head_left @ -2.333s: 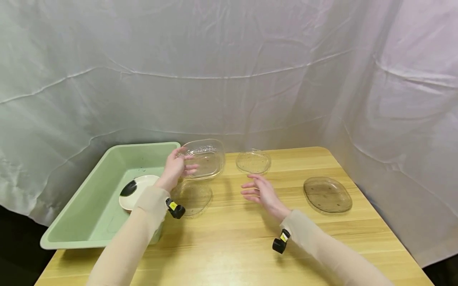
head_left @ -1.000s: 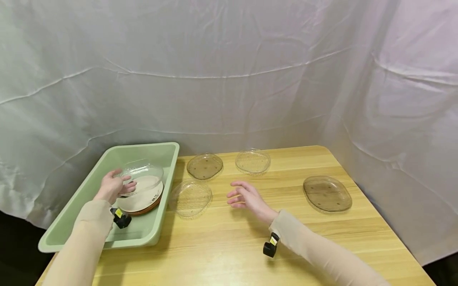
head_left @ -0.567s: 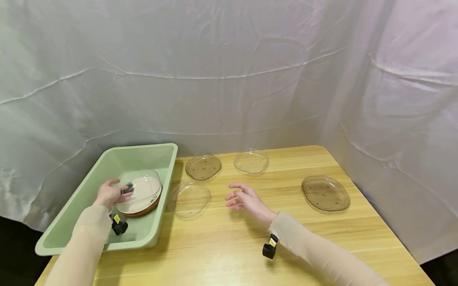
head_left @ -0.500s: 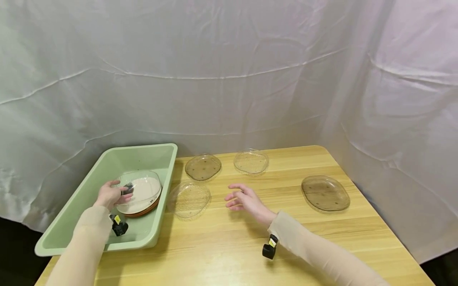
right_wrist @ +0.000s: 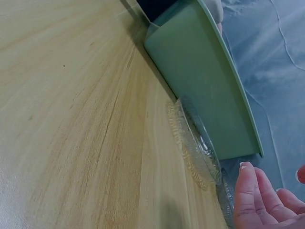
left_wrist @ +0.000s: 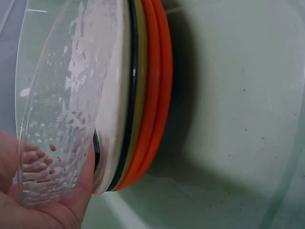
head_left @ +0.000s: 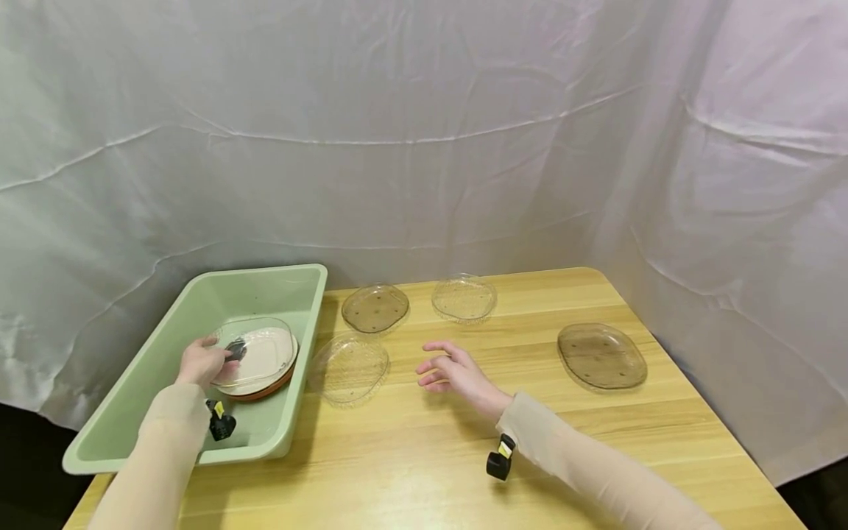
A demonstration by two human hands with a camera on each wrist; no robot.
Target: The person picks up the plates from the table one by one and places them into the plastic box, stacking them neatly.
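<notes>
My left hand (head_left: pixel 202 364) grips the edge of a clear textured glass dish (left_wrist: pixel 66 105), thumb on one side and fingers on the other. It holds the dish inside a green basin (head_left: pixel 155 379), low over a stack of plates. On top of that stack is a white plate (left_wrist: pixel 114 109) with a dark patch; dark, olive and orange rims (left_wrist: pixel 159 90) show below it. The dish looks tilted in the left wrist view, and I cannot tell whether it touches the white plate. Above the table's middle, my right hand (head_left: pixel 457 372) has loosely bent fingers and holds nothing.
On the wooden table (head_left: pixel 424 471), a clear dish (head_left: pixel 351 368) lies beside the basin. Behind it are a brownish dish (head_left: pixel 375 308) and another clear dish (head_left: pixel 464 298). A larger brownish dish (head_left: pixel 601 355) lies at the right. A grey curtain (head_left: pixel 424 184) hangs behind.
My left hand has carried the clear dish left from the table's back into the basin and lowered it over the plates. My right hand has shifted slightly left and stays without anything.
</notes>
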